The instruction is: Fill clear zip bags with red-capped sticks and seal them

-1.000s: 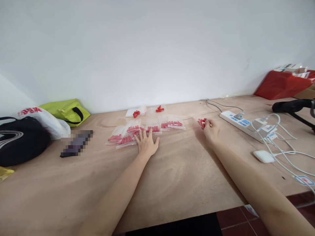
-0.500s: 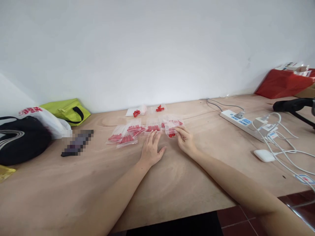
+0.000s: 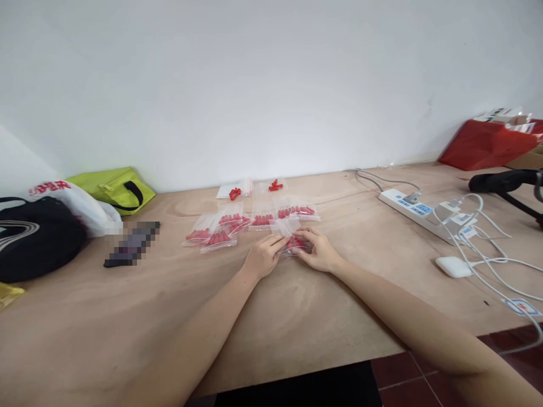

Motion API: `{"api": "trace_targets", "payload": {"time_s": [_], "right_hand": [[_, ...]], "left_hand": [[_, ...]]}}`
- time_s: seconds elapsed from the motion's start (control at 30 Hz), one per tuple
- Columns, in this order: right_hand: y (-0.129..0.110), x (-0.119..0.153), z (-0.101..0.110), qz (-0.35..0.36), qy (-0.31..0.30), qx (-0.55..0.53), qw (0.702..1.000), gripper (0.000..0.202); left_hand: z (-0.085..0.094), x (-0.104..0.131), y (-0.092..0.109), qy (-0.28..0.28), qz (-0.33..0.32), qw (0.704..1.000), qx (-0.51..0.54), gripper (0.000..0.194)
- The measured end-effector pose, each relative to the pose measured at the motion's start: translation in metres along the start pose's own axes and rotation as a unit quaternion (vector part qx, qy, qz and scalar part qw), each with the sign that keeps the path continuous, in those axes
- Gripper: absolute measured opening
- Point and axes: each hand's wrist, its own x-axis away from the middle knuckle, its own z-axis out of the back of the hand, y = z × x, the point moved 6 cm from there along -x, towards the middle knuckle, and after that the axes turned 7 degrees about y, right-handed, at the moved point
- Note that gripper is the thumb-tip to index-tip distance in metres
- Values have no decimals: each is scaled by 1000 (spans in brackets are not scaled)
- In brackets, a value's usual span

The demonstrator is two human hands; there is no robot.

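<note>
One bag (image 3: 285,227) slid nearer; two hands (image 3: 261,257) (image 3: 320,251) touch it, right pinching, left's grip unclear; two red piles (image 3: 235,194) (image 3: 275,185) behind.

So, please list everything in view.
Handled bag: one, clear and red, centre
Other filled bags: several, clear and red, centre
Red heaps: two, red, rear
Rear bags: uncounted, pale, back
Green bag: one, lime, left
White bag: one, white, left
Black bag: one, black, left
Yellow item: one, yellow, left
Pixelated item: one, dark, left
Power strip: one, white, right
Cables: several, white, right
White case: one, white, right
Sticker: one, multicoloured, right
Red bag: one, red, right
Black object: one, black, right
Table: one, brown, centre
Wall: one, white, behind
Floor tiles: several, maroon, below
Left hand: one, bare, centre
Right hand: one, bare, centre
Forearms: two, bare, front
</note>
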Motion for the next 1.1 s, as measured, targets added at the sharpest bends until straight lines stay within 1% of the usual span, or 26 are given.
{"api": "trace_targets", "payload": {"time_s": [0.07, 0.13, 0.2, 0.27, 0.3, 0.4, 0.47, 0.53, 0.63, 0.7, 0.87, 1.0, 1.1], "right_hand": [[6, 2, 3, -29, 3, 3, 1000, 33], [10, 4, 2, -46, -19, -2, 999, 34], [11, 6, 1, -43, -50, -10, 998, 36], [9, 8, 1, -33, -67, -10, 997, 40], [7, 8, 1, -26, -68, -4, 997, 41], [0, 9, 2, 6, -61, 28, 998, 36], [-4, 10, 2, 30, -56, 50, 997, 31], [-8, 11, 0, 52, -53, 72, 995, 29], [-11, 12, -4, 82, -53, 105, 990, 32], [-12, 11, -6, 97, -49, 118, 987, 31], [-11, 8, -8, 110, -34, 96, 989, 26], [-11, 8, -7, 99, -37, 100, 989, 33], [-12, 9, -6, 99, -24, 121, 987, 35]], "left_hand": [[-1, 2, -3, -6, 5, 1000, 6, 39], [0, 4, -7, -9, 25, 1000, 14, 39], [1, 6, -11, -12, 51, 998, 28, 40], [4, 6, -11, -23, 66, 996, 47, 45], [5, 7, -9, -37, 64, 996, 58, 48], [7, 8, 3, -101, 36, 990, 94, 55], [7, 8, 9, -118, 39, 987, 105, 57], [7, 7, 11, -95, 62, 988, 106, 55], [4, 4, 9, -36, 88, 990, 104, 40], [1, 2, 6, -11, 97, 990, 101, 33], [-4, -1, 4, 2, 114, 989, 92, 33], [-1, -2, 6, 13, 121, 990, 74, 32], [2, -1, 6, 33, 118, 991, 59, 31]]}}
